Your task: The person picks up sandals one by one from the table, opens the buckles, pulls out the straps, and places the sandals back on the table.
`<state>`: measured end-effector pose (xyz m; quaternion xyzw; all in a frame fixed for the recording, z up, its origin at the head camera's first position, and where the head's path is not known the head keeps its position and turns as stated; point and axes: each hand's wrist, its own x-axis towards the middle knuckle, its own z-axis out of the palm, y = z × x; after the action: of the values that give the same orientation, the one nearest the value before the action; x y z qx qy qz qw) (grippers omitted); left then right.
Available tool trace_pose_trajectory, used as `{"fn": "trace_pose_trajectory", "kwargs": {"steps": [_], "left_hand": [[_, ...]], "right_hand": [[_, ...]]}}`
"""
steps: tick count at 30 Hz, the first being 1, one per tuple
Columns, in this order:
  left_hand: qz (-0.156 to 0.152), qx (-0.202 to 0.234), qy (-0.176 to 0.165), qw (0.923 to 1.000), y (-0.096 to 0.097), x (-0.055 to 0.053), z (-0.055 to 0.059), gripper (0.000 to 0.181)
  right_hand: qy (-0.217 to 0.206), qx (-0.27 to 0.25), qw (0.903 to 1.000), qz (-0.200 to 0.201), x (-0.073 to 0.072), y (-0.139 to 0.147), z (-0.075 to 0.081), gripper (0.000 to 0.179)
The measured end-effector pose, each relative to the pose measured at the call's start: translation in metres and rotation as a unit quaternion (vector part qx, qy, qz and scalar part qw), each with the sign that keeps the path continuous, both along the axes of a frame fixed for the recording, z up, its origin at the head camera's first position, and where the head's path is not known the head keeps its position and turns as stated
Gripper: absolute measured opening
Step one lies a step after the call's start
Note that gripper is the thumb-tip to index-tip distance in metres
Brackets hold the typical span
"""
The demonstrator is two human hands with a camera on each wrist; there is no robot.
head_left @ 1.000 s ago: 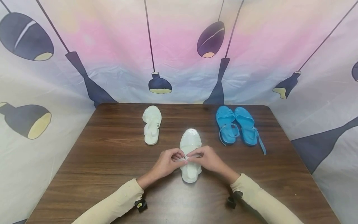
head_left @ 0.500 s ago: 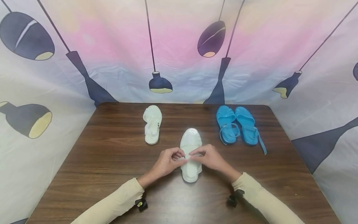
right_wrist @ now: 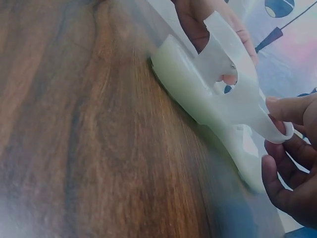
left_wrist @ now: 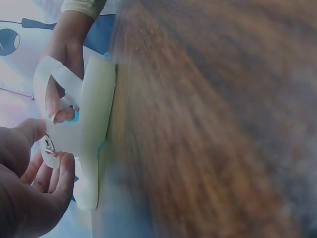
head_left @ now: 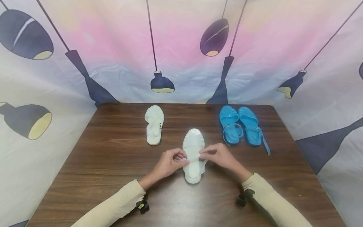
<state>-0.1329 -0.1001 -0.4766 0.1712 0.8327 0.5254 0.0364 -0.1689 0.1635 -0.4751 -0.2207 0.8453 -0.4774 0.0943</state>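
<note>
A white sandal sits upright in the middle of the wooden table, toe pointing away from me. At its left side my left hand pinches the strap end bearing a small metal buckle, thumb on one side and fingers on the other. On the opposite side my right hand pinches the loose ankle strap between thumb and fingers, and the strap bends into a curve there. Both hands are apart, with the sandal's footbed showing between them. The heel part of the sandal is nearest me.
Behind and to the left lies a second white sandal with its own buckle. Two blue sandals, one with its strap looped and one with its strap hanging loose, lie at the back right. A patterned cloth hangs behind the table.
My right hand has moved to the right, away from my left hand, drawing the strap outward. My left hand has stayed at the buckle. The sandals lie where they were.
</note>
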Motion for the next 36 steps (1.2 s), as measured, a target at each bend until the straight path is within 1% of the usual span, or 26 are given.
{"fn": "trace_pose_trajectory", "kwargs": {"steps": [8, 11, 15, 18, 21, 26, 29, 33, 36], "left_hand": [[-0.004, -0.004, -0.004, 1.0000, 0.000, -0.001, 0.001, 0.015], [-0.005, -0.004, -0.003, 1.0000, 0.000, -0.001, 0.000, 0.015], [-0.009, -0.004, -0.002, 1.0000, 0.001, -0.001, 0.001, 0.015], [-0.010, -0.004, -0.002, 0.9999, 0.001, 0.000, 0.003, 0.015], [-0.010, -0.008, -0.002, 0.9999, 0.001, 0.000, 0.003, 0.015], [-0.010, -0.009, -0.001, 0.9999, 0.001, -0.001, 0.003, 0.015], [-0.010, -0.005, 0.000, 0.9999, 0.001, -0.001, 0.002, 0.015], [-0.008, -0.002, 0.002, 1.0000, 0.001, 0.000, 0.002, 0.014], [-0.007, -0.002, 0.009, 0.9999, 0.001, 0.000, 0.002, 0.015]], "right_hand": [[-0.015, -0.004, 0.9999, -0.004, -0.001, -0.003, 0.000, 0.023], [-0.009, -0.004, 0.9999, -0.009, -0.002, -0.006, 0.002, 0.022], [0.003, -0.006, 0.9999, -0.014, -0.004, -0.012, 0.008, 0.019], [0.014, -0.002, 0.9999, 0.001, -0.004, -0.018, 0.015, 0.022], [0.033, 0.012, 0.9990, 0.028, -0.005, -0.024, 0.019, 0.024], [0.061, 0.027, 0.9953, 0.070, -0.010, -0.032, 0.019, 0.021], [0.070, 0.034, 0.9932, 0.087, -0.012, -0.034, 0.018, 0.018], [0.069, 0.047, 0.9920, 0.094, -0.011, -0.034, 0.016, 0.013], [0.062, 0.048, 0.9929, 0.089, -0.009, -0.033, 0.014, 0.011]]}}
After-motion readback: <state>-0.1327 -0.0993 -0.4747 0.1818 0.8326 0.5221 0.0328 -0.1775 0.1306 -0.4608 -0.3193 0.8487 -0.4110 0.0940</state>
